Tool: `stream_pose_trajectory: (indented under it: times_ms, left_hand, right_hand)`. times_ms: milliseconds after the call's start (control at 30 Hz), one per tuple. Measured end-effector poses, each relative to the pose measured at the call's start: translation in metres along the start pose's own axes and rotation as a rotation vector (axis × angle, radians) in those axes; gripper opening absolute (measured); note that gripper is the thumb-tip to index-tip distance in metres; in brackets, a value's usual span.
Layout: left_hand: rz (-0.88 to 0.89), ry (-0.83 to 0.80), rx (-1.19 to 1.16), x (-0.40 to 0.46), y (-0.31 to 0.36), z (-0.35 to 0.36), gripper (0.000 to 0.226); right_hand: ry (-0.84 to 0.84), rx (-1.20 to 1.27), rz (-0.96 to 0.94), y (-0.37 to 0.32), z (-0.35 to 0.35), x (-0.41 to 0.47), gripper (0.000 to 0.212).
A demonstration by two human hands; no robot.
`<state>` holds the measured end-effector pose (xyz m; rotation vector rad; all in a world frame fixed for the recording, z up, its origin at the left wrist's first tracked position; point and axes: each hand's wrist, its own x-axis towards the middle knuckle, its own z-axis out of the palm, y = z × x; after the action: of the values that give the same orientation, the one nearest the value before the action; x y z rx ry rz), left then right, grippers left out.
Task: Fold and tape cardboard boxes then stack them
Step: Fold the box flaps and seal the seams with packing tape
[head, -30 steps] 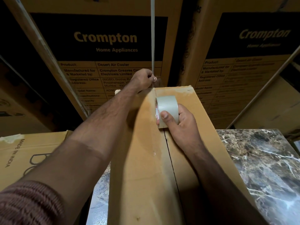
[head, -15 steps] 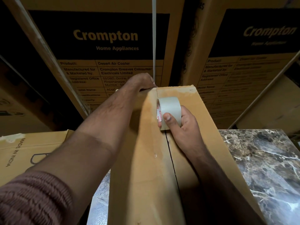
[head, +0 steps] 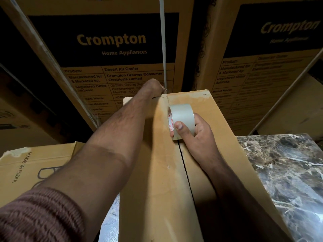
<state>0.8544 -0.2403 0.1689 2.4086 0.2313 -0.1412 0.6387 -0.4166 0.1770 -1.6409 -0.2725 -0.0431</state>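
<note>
- Right hand grips tape roll, standing on edge over the centre seam of the cardboard box; roll sits slightly nearer than a second ago, so taping has likely begun.
- Left hand is lower now, fingers curled over the far edge, apparently anchoring the tape end.

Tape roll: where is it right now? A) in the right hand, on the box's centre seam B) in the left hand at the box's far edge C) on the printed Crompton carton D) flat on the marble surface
A: the right hand grips the tape roll over the box seam; the left hand is at the far edge.
</note>
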Motion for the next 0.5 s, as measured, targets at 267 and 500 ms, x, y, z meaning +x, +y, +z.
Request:
stream_pose_trajectory:
  times_ms: [267,500]
  left_hand:
    - [0.367,-0.070,0.042,-0.051,-0.008,-0.009,0.033]
    - [0.196,-0.303,0.314,-0.066,0.007,-0.027,0.066]
  right_hand:
    - [0.012,-0.030,0.008,-0.002,0.003,-0.003,0.015]
    - [0.010,-0.021,0.009,-0.009,0.005,-0.009,0.017]
